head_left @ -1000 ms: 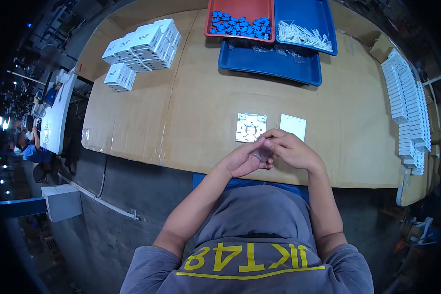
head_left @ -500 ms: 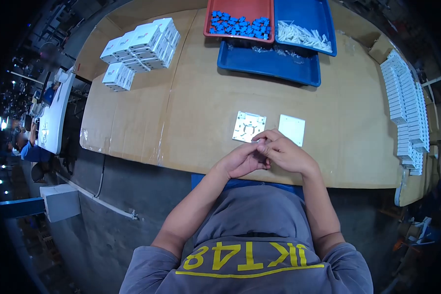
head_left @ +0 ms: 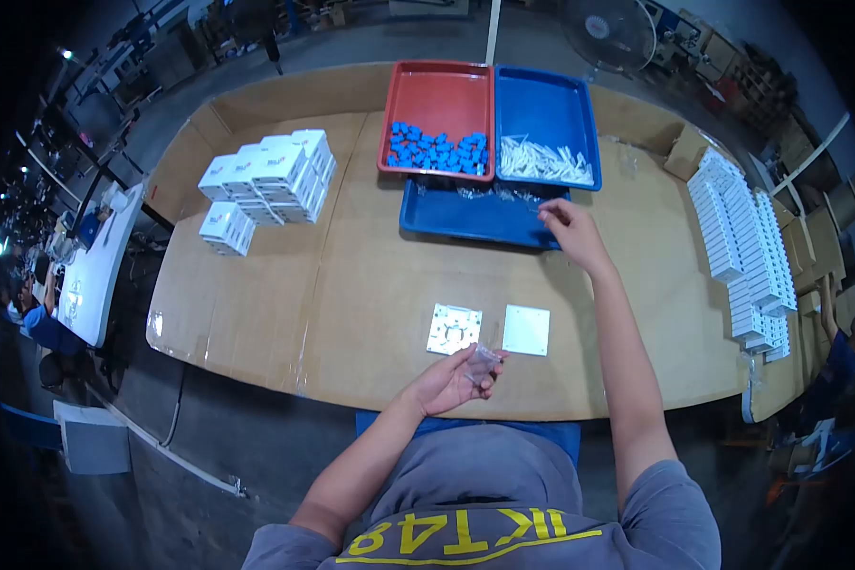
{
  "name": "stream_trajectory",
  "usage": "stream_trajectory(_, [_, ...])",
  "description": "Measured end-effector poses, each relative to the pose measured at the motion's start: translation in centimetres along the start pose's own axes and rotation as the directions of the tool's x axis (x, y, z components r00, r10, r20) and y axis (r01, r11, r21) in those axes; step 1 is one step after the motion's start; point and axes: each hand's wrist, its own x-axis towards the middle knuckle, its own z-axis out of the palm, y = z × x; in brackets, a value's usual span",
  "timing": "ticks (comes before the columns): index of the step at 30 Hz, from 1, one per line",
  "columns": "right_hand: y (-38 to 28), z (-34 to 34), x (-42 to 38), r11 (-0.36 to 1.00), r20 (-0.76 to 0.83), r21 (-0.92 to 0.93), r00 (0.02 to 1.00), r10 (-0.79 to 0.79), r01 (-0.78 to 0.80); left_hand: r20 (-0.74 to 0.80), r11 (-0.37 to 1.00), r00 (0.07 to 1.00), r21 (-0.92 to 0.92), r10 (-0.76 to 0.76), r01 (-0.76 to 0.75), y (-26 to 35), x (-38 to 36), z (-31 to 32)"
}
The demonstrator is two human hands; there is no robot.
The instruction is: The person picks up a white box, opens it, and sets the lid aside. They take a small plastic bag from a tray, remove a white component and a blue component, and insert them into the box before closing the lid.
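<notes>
My left hand (head_left: 446, 385) is closed round a small clear plastic bag (head_left: 483, 365) near the front edge of the table; what the bag contains is too small to name. Just beyond it lies a white square plate with dark cut-outs and fittings (head_left: 455, 329). To the right of that is a plain white square plate (head_left: 526, 330). My right hand (head_left: 572, 231) is stretched forward over the right end of the lower blue tray (head_left: 446, 217). Its fingertips are pinched together, and I cannot make out what is between them.
Behind the lower tray stand a red tray (head_left: 442, 100) with blue plastic parts (head_left: 437, 152) and a blue tray (head_left: 544, 104) with white plastic pieces (head_left: 541, 161). White boxes (head_left: 275, 171) are stacked at the left, white plates (head_left: 741, 237) at the right. People sit at both sides.
My hands were together near the table's front edge. My right hand has moved forward to the lower blue tray. The bag now shows in my left hand, and the view has tilted up.
</notes>
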Motion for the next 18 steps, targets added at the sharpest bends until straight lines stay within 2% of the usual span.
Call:
stream_trajectory(3, [0.9, -1.2, 5.5, 0.969, -0.111, -0.237, 0.989, -0.101, 0.072, -0.008, 0.999, 1.000, 0.039, 0.003, -0.003, 0.0, -0.1, 0.0])
stream_trajectory(6, [0.9, -1.4, 9.6, 0.913, -0.135, -0.405, 0.984, -0.115, 0.051, -0.024, 0.997, 1.000, 0.072, 0.010, -0.008, -0.1, -0.2, 0.3])
stream_trajectory(9, [1.2, -0.7, 12.1, 0.804, -0.100, -0.578, 0.967, -0.236, 0.137, -0.037, 0.996, 0.999, 0.091, 0.014, -0.011, -0.1, -0.3, 0.5])
stream_trajectory(13, [2.0, 0.3, 13.2, 0.681, -0.015, -0.705, 0.956, -0.292, 0.197, -0.028, 0.997, 0.999, 0.080, 0.016, -0.014, -0.2, -0.3, 0.4])
stream_trajectory(14, [2.1, 0.4, 13.4, 0.655, -0.008, -0.739, 0.971, -0.240, 0.156, -0.026, 0.997, 1.000, 0.077, 0.017, -0.015, -0.3, -0.4, 0.4])
stream_trajectory(18, [3.0, -0.1, 13.7, 0.684, -0.020, -0.716, 0.975, -0.221, 0.141, -0.035, 0.993, 0.999, 0.113, 0.031, -0.027, -0.1, -0.5, 1.0])
